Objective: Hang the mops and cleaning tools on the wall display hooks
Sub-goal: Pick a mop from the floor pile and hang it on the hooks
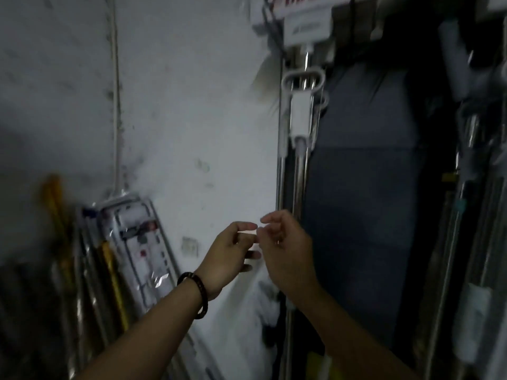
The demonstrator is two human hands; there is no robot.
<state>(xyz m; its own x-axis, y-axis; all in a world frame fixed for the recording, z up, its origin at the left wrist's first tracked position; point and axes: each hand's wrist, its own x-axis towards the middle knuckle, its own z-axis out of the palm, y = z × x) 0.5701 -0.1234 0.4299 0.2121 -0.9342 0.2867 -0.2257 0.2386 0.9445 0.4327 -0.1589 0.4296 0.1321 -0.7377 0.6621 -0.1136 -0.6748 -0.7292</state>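
Hovering fingertip to fingertip beside the hanging mop pole (299, 174), left hand (231, 249) and right hand (289, 249) show loose, half-curled grips, holding nothing.

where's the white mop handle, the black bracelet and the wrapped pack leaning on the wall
white mop handle (300, 113), head view, on the white grip below its hanging loop.
black bracelet (203, 293), head view, on the middle of the band.
wrapped pack (142, 242), head view, on its clear front wrapping.
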